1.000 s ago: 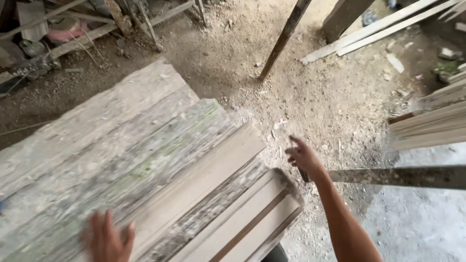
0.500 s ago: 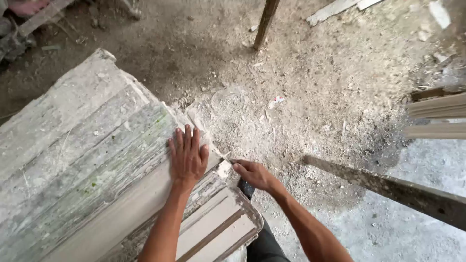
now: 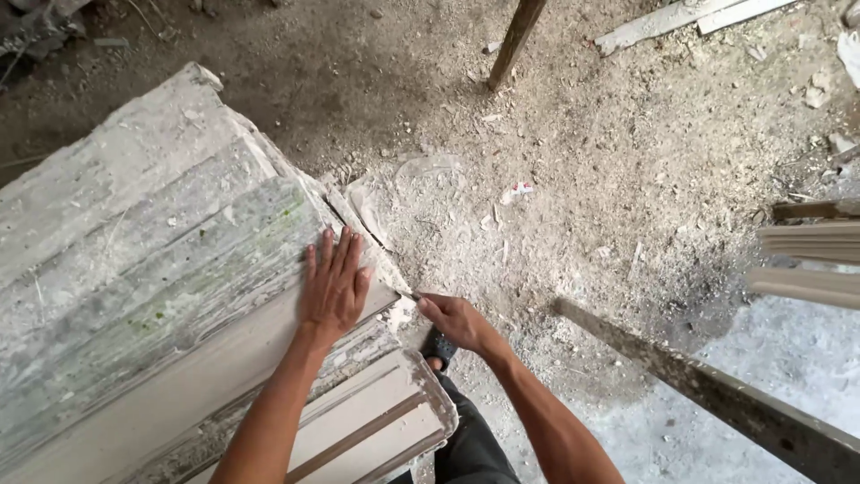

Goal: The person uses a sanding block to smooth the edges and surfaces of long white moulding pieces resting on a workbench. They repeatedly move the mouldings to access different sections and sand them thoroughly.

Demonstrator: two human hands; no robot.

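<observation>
- Left hand [image 3: 335, 285] is lying flat and spread wide, palm down, on the end of the pale plank [image 3: 179, 394] in the stack of long moulded slabs [image 3: 134, 269]; it is gripping nothing, only pressing on the surface.
- Right hand [image 3: 452, 320] is sitting just beside the stack's near corner, fingers curled in narrow around what is looking like a thin, dark sliver or tool tip; too little of it is showing to say what it is.
- That tip is pointing at the chipped edge where the pale plank is meeting the crumbling white crust [image 3: 381, 260] at the slab ends.
- As a judgement, the work at this corner is looking barely begun: most of the slab tops are carrying grey, green-stained crust, and only the one plank is showing clean.
- Below it, a framed panel [image 3: 376, 421] with a dark strip down its middle is jutting out toward the person's legs.
- Beyond the stack, the dirt floor [image 3: 582, 179] is lying thick with dust and chips.
- A slanted wooden pole [image 3: 515, 40] is standing well apart at the top, and a dusty beam [image 3: 717, 403] is running across at lower right, with stacked light boards [image 3: 806, 260] near the right edge.
</observation>
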